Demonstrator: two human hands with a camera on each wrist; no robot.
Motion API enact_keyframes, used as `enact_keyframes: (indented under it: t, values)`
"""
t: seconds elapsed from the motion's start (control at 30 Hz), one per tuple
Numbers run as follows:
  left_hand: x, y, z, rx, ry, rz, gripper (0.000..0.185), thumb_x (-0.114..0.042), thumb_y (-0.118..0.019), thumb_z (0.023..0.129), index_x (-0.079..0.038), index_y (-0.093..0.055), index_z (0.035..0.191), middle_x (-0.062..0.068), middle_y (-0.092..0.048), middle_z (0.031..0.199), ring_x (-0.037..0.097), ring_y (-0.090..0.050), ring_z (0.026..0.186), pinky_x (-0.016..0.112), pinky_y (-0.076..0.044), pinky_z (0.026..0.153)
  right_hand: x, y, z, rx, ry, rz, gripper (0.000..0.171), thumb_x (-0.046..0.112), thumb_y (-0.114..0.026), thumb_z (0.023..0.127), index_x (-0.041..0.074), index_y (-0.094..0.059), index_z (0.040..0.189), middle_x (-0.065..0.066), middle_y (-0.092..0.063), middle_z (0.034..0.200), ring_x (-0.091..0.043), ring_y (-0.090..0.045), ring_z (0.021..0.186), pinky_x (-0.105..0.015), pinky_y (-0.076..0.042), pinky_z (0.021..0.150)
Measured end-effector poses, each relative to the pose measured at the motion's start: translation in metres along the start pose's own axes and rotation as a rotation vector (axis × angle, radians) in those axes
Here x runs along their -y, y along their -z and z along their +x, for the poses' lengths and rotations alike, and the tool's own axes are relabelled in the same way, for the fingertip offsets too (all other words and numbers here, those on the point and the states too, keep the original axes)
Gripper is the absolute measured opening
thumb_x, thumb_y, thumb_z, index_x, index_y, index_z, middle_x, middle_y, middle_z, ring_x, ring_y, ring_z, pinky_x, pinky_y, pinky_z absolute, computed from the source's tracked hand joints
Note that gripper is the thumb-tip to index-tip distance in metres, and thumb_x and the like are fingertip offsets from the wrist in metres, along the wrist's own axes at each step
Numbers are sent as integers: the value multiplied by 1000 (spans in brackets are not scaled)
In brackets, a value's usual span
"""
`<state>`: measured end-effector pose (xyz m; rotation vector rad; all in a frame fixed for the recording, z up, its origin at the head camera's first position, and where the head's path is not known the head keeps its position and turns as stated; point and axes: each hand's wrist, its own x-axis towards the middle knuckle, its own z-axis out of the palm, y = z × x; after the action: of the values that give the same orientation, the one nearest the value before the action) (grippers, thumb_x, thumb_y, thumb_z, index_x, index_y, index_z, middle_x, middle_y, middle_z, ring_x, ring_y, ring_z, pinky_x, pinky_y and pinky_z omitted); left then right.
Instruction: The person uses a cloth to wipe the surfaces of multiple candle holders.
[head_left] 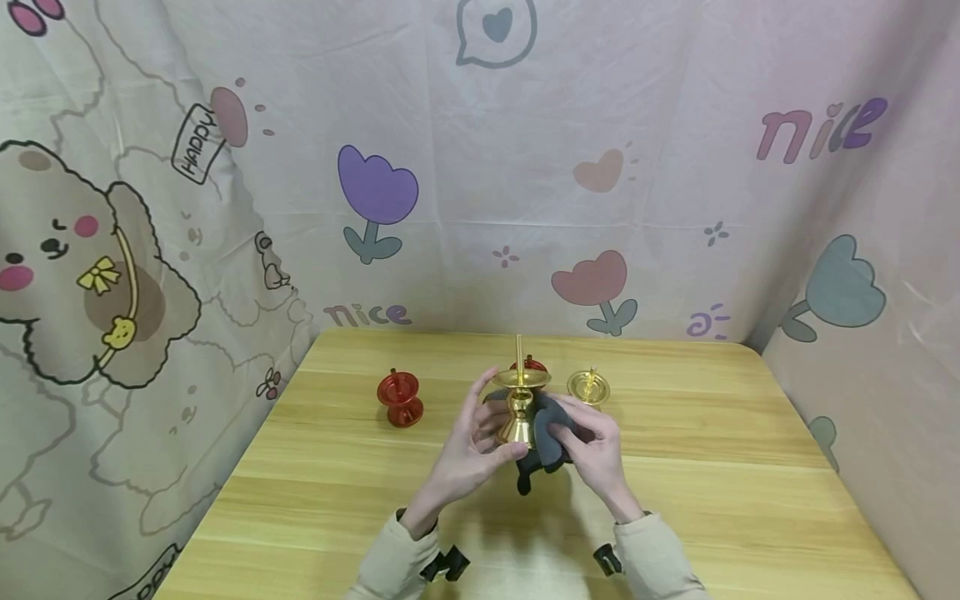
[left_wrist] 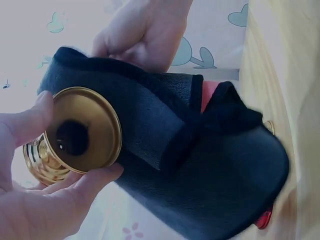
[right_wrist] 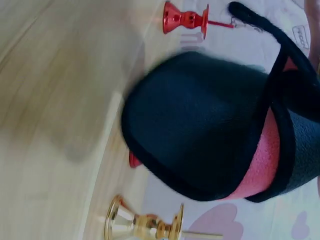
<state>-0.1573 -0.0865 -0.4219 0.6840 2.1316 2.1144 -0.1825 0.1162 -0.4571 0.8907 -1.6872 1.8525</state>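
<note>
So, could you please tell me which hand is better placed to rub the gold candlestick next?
Probably the right hand: it grips the dark cloth against the gold candlestick, which the left hand holds.

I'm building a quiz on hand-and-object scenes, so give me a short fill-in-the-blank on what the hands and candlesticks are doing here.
1. The left hand holds a ____-coloured candlestick above the table.
2. The right hand presses a dark ____ against it.
3. Left of the hands, a ____ candlestick stands on the table.
4. In all, ____ gold candlesticks are in view.

Missing words: gold; cloth; red; two
</note>
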Motion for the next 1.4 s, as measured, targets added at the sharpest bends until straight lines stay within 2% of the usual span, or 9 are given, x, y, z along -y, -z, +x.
enact_keyframes:
  t: [0.2,0.43,0.57,0.67,0.73,0.9,1.03,1.23,1.4]
  values:
    - [0,4,1,-48,-8,-56,97,-7,-78,87,-24,-15,158,28,-56,139,47,-57,126,34,-57,98,-1,7,3,164,165,44,49,-31,-61,73,-10,-70,117,-10,-71,128,-16,-66,122,-23,-53,102]
    - [-1,5,-1,-32,-41,-73,96,-10,-79,87,-20,-14,157,30,-55,139,49,-56,126,32,-56,97,0,9,8,250,383,-52,28,0,-74,88,-9,-70,115,-20,-70,126,-24,-65,125,-30,-49,109]
    - [-3,3,-2,-27,-56,-67,95,-10,-79,87,-20,-14,157,30,-54,139,48,-56,125,34,-56,98,-2,7,9,211,533,-175,20,2,-68,94,-10,-72,109,-22,-72,120,-29,-66,121,-31,-50,109]
    - [-4,3,-2,-17,-74,-69,95,-10,-78,88,-20,-14,158,31,-54,139,48,-57,124,37,-56,99,-3,5,8,170,581,-219,17,0,-65,95,-10,-73,106,-22,-73,116,-29,-67,119,-31,-51,107]
    - [-4,3,-2,-3,-85,-88,95,-9,-77,88,-19,-14,158,32,-53,138,50,-57,125,38,-56,99,-4,3,7,147,562,-197,17,-4,-65,93,-10,-73,106,-22,-73,116,-28,-67,119,-32,-52,107]
    - [-8,4,-3,50,-90,-137,95,-7,-75,90,-18,-11,160,35,-51,139,51,-52,132,39,-53,104,-6,1,2,68,388,8,34,-21,-66,77,-13,-71,109,-20,-72,120,-23,-69,117,-31,-54,103]
    - [-12,4,-1,58,-64,-62,98,-12,-75,91,-21,-8,162,29,-51,144,44,-50,136,47,-50,109,-7,-1,-2,6,352,26,39,-27,-64,71,-15,-70,108,-18,-74,117,-20,-70,114,-27,-56,99]
    - [-16,4,1,-22,-26,70,104,-15,-81,85,-21,-14,163,22,-55,136,37,-59,122,48,-52,106,-7,-5,1,-38,523,-118,37,-27,-58,69,-17,-71,102,-25,-73,111,-29,-72,109,-30,-56,101]
    - [-15,4,1,-55,-79,84,97,-9,-77,88,-17,-16,163,26,-58,133,41,-61,121,47,-53,105,-1,-9,10,-57,667,-292,17,-13,-60,86,-16,-73,97,-27,-74,106,-33,-72,105,-33,-57,100]
